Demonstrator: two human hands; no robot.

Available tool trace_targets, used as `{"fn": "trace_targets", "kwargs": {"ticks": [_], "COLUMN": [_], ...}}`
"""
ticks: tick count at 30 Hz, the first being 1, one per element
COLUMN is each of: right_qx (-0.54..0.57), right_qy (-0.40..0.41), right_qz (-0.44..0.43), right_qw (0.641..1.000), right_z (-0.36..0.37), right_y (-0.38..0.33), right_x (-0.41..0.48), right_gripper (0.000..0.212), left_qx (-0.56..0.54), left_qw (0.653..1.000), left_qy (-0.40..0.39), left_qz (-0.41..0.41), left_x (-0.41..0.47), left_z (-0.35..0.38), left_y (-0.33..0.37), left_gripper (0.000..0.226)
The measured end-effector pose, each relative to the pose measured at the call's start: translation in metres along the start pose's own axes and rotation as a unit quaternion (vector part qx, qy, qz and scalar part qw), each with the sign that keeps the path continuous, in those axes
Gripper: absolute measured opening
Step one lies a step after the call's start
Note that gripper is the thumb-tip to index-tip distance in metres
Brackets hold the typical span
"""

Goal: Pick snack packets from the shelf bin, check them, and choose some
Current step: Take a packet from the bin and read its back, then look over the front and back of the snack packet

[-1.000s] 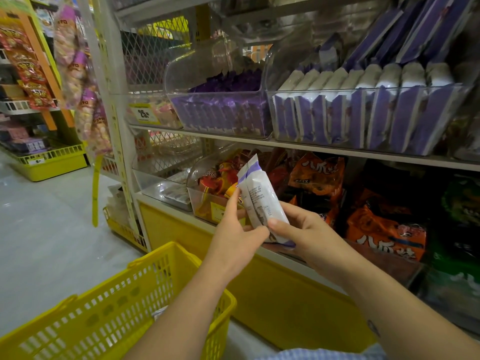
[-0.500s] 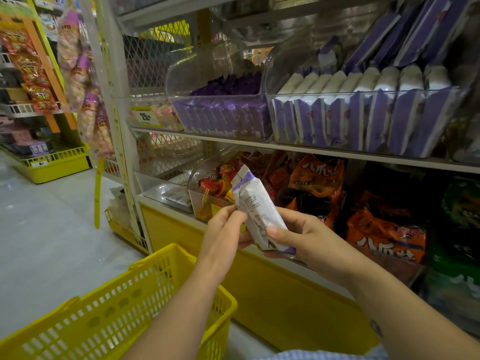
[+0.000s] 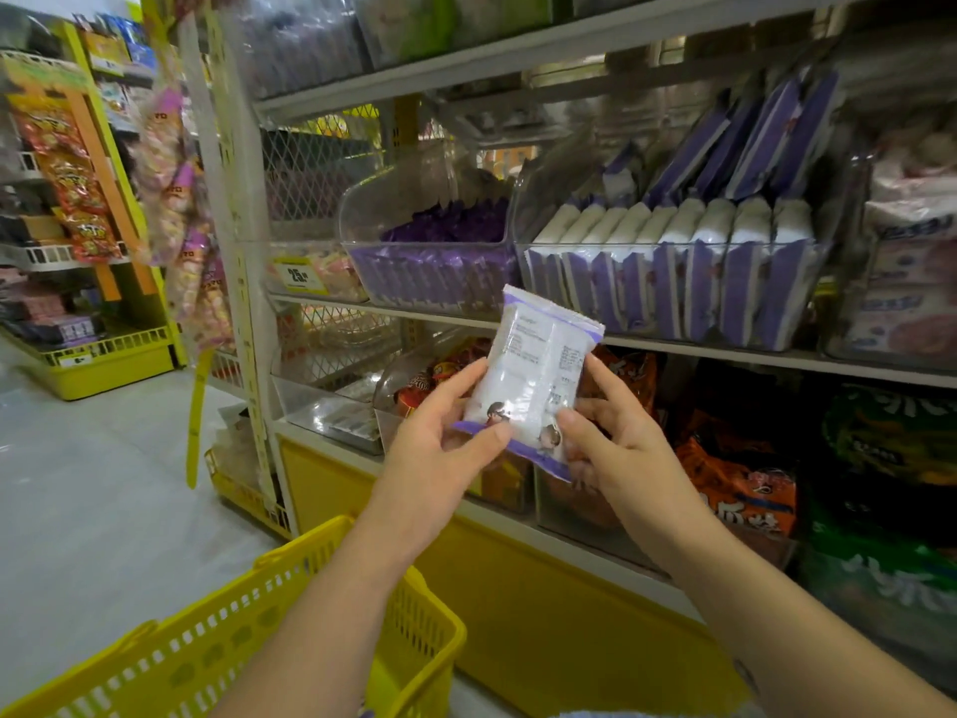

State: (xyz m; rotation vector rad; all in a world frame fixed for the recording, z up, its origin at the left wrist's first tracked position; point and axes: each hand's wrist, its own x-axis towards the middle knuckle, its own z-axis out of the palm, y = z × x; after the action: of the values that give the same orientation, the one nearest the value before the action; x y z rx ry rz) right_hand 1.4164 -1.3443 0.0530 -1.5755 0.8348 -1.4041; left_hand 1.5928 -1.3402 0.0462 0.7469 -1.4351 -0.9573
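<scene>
While gripping snack packet low with left hand and right hand curled round it, keep both holds firm. Otherwise liable to slip past basket.

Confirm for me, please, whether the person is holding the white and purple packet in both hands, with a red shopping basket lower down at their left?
Not quite: the shopping basket is yellow, not red, as the head view shows. The rest stands: the left hand and the right hand both hold the white and purple packet, and the basket sits lower down at the person's left.
</scene>
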Motion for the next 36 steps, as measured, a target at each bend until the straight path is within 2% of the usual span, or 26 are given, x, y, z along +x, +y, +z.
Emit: {"fn": "trace_targets", "kwargs": {"ticks": [3, 6, 9, 11, 13, 15, 17, 18, 21, 26, 33, 36], "right_qx": [0.018, -0.006, -0.134, -0.323, -0.488, -0.594, -0.691, -0.721, -0.743, -0.764, -0.827, -0.829], "right_qy": [-0.008, -0.012, -0.048, -0.054, -0.032, -0.014, -0.017, -0.023, -0.044, -0.091, -0.146, -0.157], "right_qz": [-0.025, -0.027, -0.018, -0.045, -0.086, -0.102, -0.095, -0.086, -0.074, -0.037, 0.012, 0.012], "right_qw": [1.000, 1.000, 0.990, 0.944, 0.868, 0.798, 0.716, 0.687, 0.664, 0.638, 0.543, 0.536], "right_z": [0.004, 0.006, -0.004, -0.021, -0.041, -0.059, -0.071, -0.075, -0.083, -0.085, -0.106, -0.112], "right_y": [-0.032, -0.061, -0.098, -0.123, -0.145, -0.161, -0.172, -0.176, -0.177, -0.163, -0.170, -0.180], "right_x": [0.009, 0.028, 0.050, 0.068, 0.094, 0.122, 0.150, 0.163, 0.200, 0.246, 0.256, 0.254], "right_gripper": [0.058, 0.062, 0.065, 0.059, 0.039, 0.029, 0.030, 0.030, 0.032, 0.049, 0.043, 0.041], "left_qx": [-0.008, 0.057, 0.134, 0.167, 0.209, 0.255, 0.290, 0.305, 0.330, 0.348, 0.318, 0.292], "left_qw": [0.994, 0.981, 0.966, 0.962, 0.955, 0.946, 0.937, 0.933, 0.925, 0.924, 0.943, 0.954], "left_qy": [0.091, 0.126, 0.140, 0.135, 0.131, 0.125, 0.111, 0.102, 0.083, 0.048, -0.004, -0.063], "left_qz": [0.059, 0.132, 0.168, 0.168, 0.163, 0.159, 0.158, 0.159, 0.166, 0.148, 0.100, 0.036], "left_x": [0.008, 0.022, 0.045, 0.065, 0.090, 0.116, 0.145, 0.158, 0.196, 0.242, 0.299, 0.320], "left_z": [0.011, 0.024, 0.027, 0.025, 0.022, 0.022, 0.025, 0.028, 0.038, 0.053, 0.079, 0.097], "left_y": [0.025, 0.056, 0.083, 0.096, 0.106, 0.112, 0.117, 0.118, 0.116, 0.109, 0.101, 0.096], "left_gripper": [0.047, 0.055, 0.049, 0.043, 0.041, 0.042, 0.041, 0.040, 0.036, 0.032, 0.032, 0.025]}}
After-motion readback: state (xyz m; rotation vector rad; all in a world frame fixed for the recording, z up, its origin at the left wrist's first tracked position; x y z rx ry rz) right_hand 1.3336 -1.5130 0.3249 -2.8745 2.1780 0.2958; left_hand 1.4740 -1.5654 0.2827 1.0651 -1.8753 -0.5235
